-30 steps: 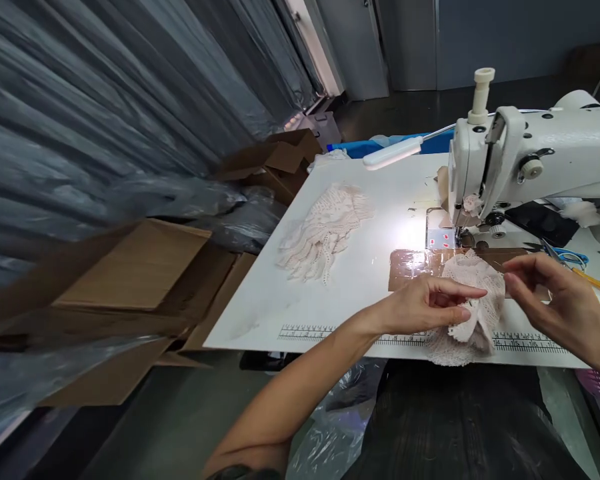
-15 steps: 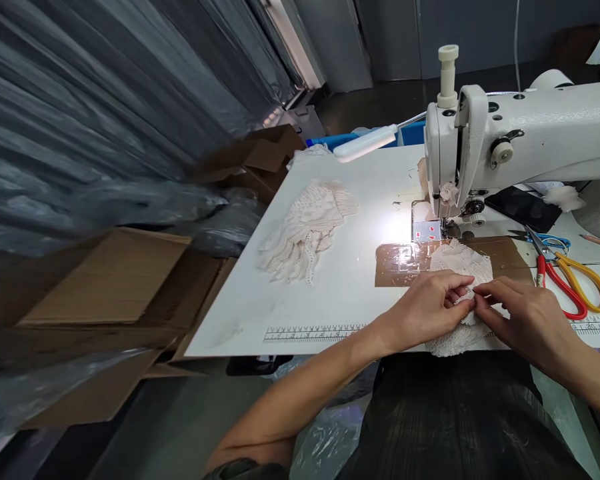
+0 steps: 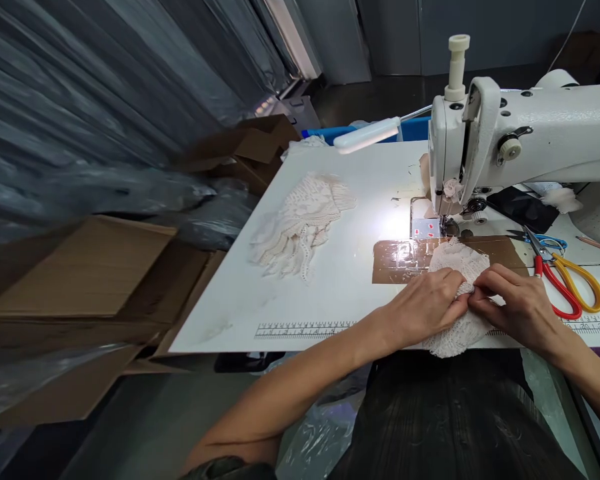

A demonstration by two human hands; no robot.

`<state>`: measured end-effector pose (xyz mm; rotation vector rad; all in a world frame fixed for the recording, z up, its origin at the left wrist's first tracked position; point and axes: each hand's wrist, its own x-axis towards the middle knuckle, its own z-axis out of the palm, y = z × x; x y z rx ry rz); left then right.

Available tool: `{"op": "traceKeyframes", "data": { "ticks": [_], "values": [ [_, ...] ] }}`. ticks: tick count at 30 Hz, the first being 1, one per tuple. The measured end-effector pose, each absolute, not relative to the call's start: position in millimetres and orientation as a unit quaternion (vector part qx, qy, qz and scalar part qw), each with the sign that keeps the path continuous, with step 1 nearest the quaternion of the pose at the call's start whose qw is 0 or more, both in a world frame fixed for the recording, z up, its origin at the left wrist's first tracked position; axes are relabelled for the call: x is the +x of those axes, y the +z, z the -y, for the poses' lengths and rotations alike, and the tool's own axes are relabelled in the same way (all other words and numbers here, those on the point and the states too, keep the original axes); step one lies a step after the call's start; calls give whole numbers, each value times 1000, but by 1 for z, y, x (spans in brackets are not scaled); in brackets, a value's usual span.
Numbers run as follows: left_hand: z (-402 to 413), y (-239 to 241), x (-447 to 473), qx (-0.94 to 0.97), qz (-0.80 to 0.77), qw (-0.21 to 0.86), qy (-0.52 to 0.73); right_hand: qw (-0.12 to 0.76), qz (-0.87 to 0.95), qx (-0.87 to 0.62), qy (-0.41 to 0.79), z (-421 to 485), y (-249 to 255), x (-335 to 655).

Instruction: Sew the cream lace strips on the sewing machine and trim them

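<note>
Pale lace [image 3: 457, 332] sat pinched in the left hand [image 3: 430, 300] and right hand [image 3: 523, 307]; surface [image 3: 350, 293] stretched toward nine o'clock, ending at six.

The lace piece [image 3: 457, 257] is cream openwork, the sewing machine [image 3: 560, 130] white, the scissors [image 3: 545, 255] red- and yellow-handled

At left, an open brown cardboard box [image 3: 80, 273] sits near a wrinkled grey curtain [image 3: 105, 93], with a smaller brown cardboard box [image 3: 260, 145] farther back. Right, red-and-yellow-handled metal scissors [image 3: 545, 253] lie on the white surface [image 3: 220, 293], nearer than a flat black piece [image 3: 523, 207]. Grey panels [image 3: 395, 33] stand at the far side.
</note>
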<state>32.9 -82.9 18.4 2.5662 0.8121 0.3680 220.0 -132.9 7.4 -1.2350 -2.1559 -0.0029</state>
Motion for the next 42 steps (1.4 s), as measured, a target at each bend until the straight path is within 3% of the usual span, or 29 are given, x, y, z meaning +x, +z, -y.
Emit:
{"op": "traceKeyframes", "data": {
  "ticks": [3,8,11,15,24,30,35,42],
  "values": [
    [78,6,34,928,-281,211,126,351,788,-501,62,132,3,218],
    [73,-4,32,906,-281,255,186,327,732,-577,156,136,15,248],
    [71,-4,30,896,-280,283,199,291,672,-677,74,144,24,285],
    [70,-5,29,891,-276,293,210,159,661,-733,3,156,22,320],
    [72,-11,29,902,-274,252,216,133,712,-685,-80,164,5,319],
    [71,-10,28,904,-267,260,212,216,728,-648,50,177,24,310],
    [69,-12,27,904,-258,271,209,182,815,-548,44,177,22,283],
    [69,-11,27,898,-248,280,230,121,843,-524,11,170,21,273]
  ]
}}
